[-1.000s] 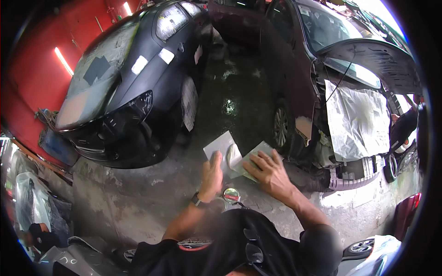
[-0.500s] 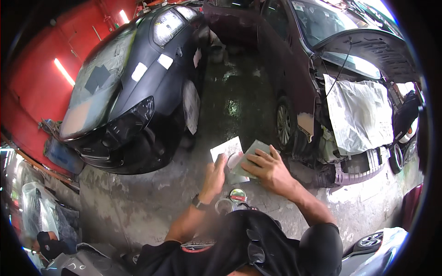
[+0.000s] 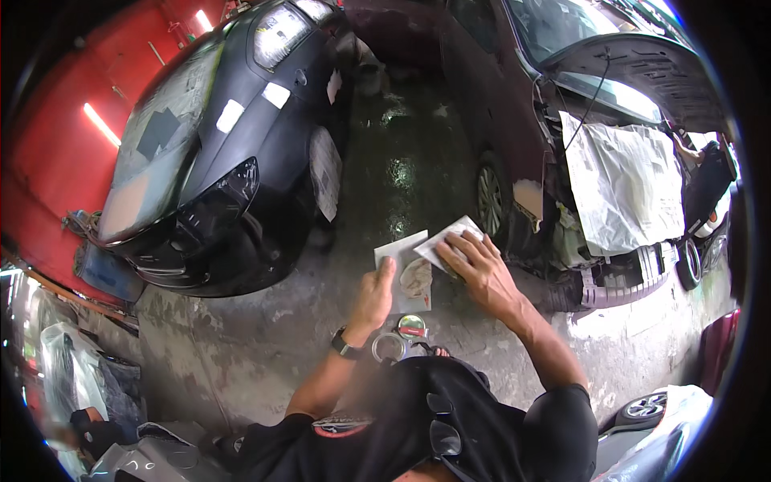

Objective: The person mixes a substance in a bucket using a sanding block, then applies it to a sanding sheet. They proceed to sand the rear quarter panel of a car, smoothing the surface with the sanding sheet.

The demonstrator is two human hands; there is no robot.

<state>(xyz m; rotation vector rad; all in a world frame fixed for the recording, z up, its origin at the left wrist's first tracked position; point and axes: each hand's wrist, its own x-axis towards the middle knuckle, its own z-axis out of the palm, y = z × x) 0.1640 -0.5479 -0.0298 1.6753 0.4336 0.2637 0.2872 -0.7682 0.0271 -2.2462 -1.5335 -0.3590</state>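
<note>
In front of my chest, my left hand [image 3: 373,302] grips a flat pale-grey plate [image 3: 399,247] by its left edge, thumb on top. A pinkish-beige smear of paste [image 3: 415,279] covers part of the plate's face. My right hand [image 3: 483,273] holds a thin, light rectangular spreader plate [image 3: 438,241], fingers spread across its upper face. This spreader is tilted, just above and right of the left plate; whether they touch is hard to tell. Below the hands, an open round can [image 3: 389,347] and a round lid [image 3: 412,325] with a red patch are on the floor.
A dark car [image 3: 265,153] with masked windows stands at the left, a maroon car [image 3: 490,104] with its hood raised at the right. White sheeting [image 3: 622,189] drapes over that car's front. The concrete floor between them looks wet. A covered grey car [image 3: 642,430] sits at lower right.
The spreader in my right hand has lifted and turned off the left plate, showing a paler side. More of the paste smear now shows. The view has shifted slightly.
</note>
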